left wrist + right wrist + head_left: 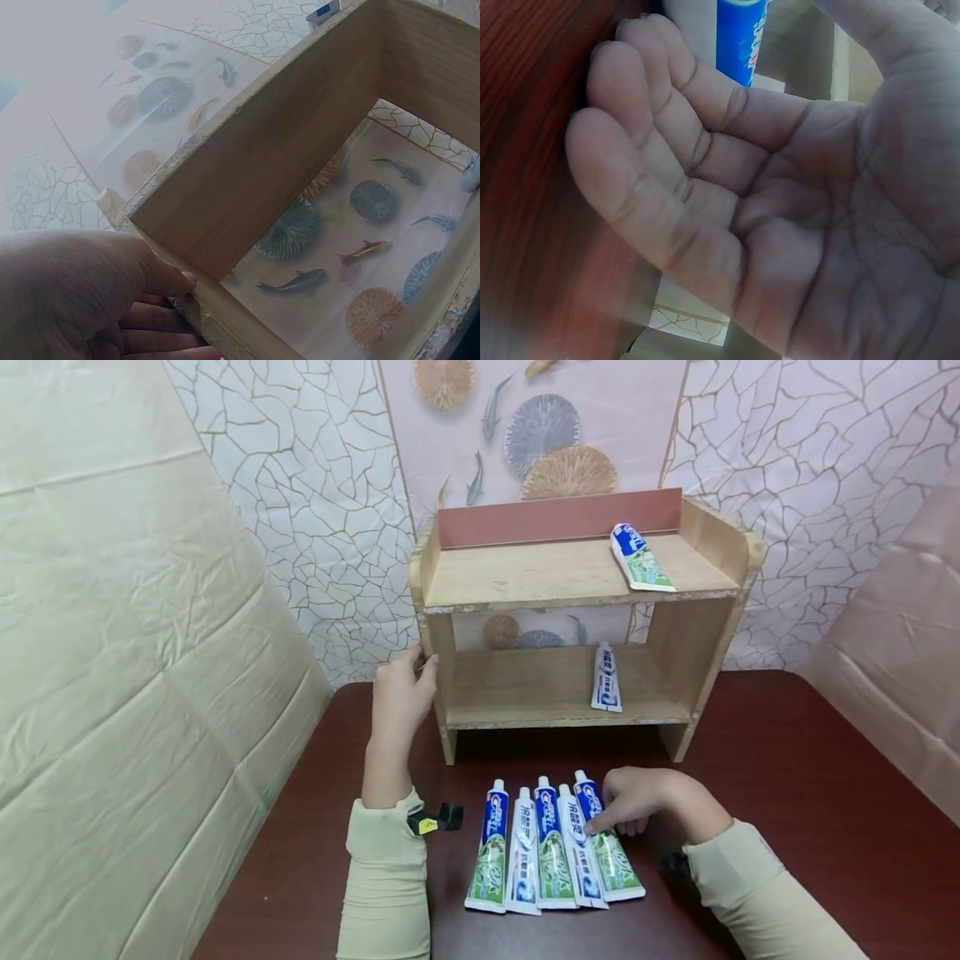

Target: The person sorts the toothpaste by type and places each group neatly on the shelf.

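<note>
My left hand (405, 689) grips the left side panel of a small two-tier wooden shelf (525, 568), thumb (169, 277) on its front edge and fingers round the outside. Several toothpaste tubes lie side by side on the table in front of it, caps toward the shelf: blue-and-green ones (490, 852) alternate with white ones (523, 860). My right hand (637, 797) is low at the rightmost blue-and-green tube (617, 864), its thumb over that tube's left edge. In the right wrist view its fingers (667, 202) are loosely bent, fingertips at the tabletop, palm bare.
One blue-and-green tube (639, 560) lies on the upper tier, at the right. A white tube (606, 681) lies on the lower tier, also right of centre. The dark red table (795, 777) has fabric-covered walls (247, 527) behind and beside it.
</note>
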Demonstrator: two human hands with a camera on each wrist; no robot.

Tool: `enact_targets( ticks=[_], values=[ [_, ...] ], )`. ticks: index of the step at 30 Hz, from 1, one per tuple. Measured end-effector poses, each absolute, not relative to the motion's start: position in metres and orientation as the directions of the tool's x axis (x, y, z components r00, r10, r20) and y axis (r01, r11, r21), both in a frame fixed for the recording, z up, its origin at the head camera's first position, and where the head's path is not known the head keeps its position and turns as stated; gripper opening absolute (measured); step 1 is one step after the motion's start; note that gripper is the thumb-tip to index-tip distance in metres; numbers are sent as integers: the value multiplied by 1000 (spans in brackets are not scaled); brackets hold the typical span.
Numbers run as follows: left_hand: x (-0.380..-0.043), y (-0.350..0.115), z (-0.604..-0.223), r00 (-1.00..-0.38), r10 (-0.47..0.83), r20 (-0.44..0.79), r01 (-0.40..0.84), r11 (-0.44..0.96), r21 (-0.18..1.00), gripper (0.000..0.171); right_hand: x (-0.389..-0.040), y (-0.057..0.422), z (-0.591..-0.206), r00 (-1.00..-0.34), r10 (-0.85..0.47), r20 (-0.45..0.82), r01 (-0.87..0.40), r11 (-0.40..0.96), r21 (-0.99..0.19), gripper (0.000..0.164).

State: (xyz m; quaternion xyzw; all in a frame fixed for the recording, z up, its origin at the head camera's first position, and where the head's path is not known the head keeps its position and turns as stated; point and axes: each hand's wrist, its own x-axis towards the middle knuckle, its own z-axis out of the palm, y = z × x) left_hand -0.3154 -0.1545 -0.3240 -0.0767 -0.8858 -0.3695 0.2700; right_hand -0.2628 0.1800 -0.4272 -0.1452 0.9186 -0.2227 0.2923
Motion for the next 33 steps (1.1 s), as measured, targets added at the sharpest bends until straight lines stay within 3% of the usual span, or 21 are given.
enact_targets(
  ticks=[33],
  values=[
    [-315, -154, -324, -843, -54, 535, 338, 720, 606, 37, -262, 177, -428, -789, -355, -502, -71, 864, -498, 39]
  ],
)
